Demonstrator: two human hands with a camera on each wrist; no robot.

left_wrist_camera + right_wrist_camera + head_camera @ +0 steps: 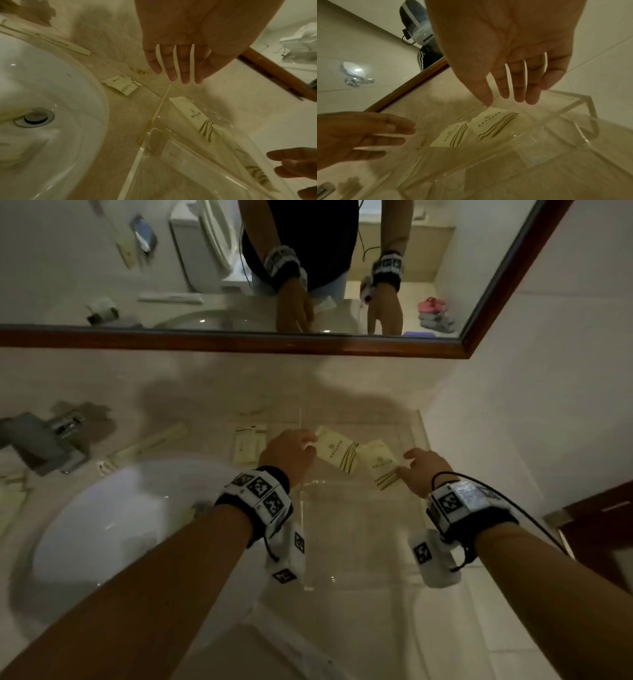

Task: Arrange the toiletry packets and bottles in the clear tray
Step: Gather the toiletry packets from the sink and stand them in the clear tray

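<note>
A clear acrylic tray stands on the counter by the right wall. Two cream packets with gold stripes lie tilted in its far section: the left packet and the right packet, overlapping slightly. My left hand hovers at the tray's far left corner with straight fingers and holds nothing. My right hand hovers over the right packet, its fingers straight and spread. Whether either hand touches a packet cannot be told. No bottles show on the counter itself.
A white basin and a chrome tap sit to the left. Flat packets and a long packet lie on the counter left of the tray. The mirror frame runs behind; the wall closes the right.
</note>
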